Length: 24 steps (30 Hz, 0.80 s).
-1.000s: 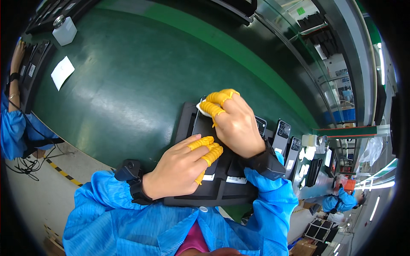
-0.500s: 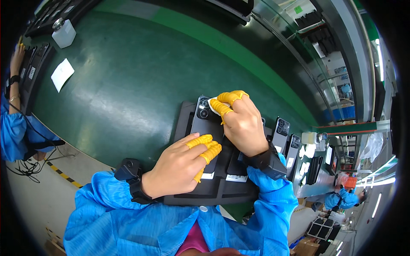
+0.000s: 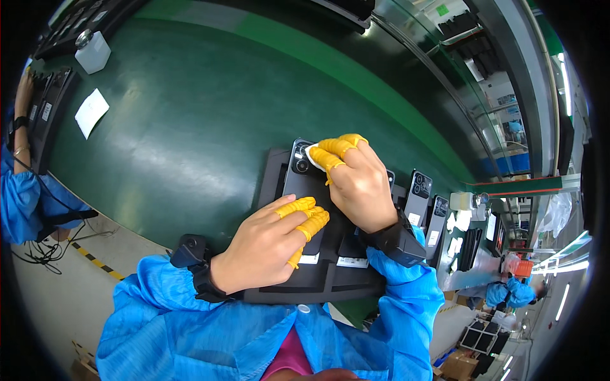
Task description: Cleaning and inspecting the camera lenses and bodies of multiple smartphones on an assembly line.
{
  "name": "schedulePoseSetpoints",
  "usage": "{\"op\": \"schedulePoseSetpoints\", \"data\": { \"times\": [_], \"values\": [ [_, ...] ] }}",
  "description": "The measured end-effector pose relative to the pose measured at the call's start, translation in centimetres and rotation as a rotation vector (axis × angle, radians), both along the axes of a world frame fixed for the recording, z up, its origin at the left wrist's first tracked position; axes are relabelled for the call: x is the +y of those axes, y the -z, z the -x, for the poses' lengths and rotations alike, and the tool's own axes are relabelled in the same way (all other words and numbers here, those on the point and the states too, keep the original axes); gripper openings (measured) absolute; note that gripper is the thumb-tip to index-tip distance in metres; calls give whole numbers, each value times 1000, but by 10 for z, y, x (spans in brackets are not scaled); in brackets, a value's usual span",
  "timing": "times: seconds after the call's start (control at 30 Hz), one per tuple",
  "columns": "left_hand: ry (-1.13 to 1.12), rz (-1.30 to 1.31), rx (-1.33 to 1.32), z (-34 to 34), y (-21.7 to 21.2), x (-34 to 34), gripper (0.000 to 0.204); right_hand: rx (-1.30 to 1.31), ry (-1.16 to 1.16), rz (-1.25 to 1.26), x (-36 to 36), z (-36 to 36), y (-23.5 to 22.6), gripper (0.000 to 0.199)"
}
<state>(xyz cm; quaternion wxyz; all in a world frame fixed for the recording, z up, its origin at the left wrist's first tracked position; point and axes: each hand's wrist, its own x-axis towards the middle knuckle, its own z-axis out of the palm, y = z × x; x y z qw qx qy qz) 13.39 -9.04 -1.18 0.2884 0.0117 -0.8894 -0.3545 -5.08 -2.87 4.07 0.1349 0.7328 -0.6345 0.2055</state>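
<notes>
- Currently your right hand (image 3: 359,181) pinches white cloth (image 3: 311,153) against phone (image 3: 310,185), camera end.
- Your left hand (image 3: 264,244) bunched over phone; can't tell grip.
- Phone's in black tray (image 3: 305,295), green table (image 3: 190,127).
- Co-worker's sleeve (image 3: 22,203) far left.

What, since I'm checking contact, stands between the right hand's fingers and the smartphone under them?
A small white cloth: the right hand's yellow-covered fingers hold it beside the camera block of the smartphone. Nothing else visible is between, though the fingers hide part of the cloth.
</notes>
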Motion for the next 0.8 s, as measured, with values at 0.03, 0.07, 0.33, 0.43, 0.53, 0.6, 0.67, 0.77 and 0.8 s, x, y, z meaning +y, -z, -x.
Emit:
{"op": "schedulePoseSetpoints", "data": {
  "times": [0.03,0.07,0.33,0.43,0.53,0.6,0.67,0.77,0.8],
  "values": [
    [-4,3,1,0,2,0,47,0,36,-19,4,-2,1,32],
    [-5,5,3,-1,2,0,47,1,74,-39,8,-3,1,32],
    [1,1,-33,-3,-1,0,45,-42,6,-85,27,-4,-9,33],
    [-3,-7,-15,-1,1,0,44,-42,-53,-53,12,-9,-2,31],
    [-8,-2,-4,-2,-1,-1,43,14,-54,-21,10,10,3,27],
    [-3,12,3,-1,-3,0,42,118,59,36,6,30,-1,23],
    [-9,40,-7,-1,-3,1,41,78,171,-30,10,34,-6,24],
    [-10,49,-4,-2,-3,0,41,-29,-14,59,-3,18,-7,26],
    [-2,49,-5,-2,-3,-1,41,-47,-29,61,-6,12,-3,27]
  ]
}}
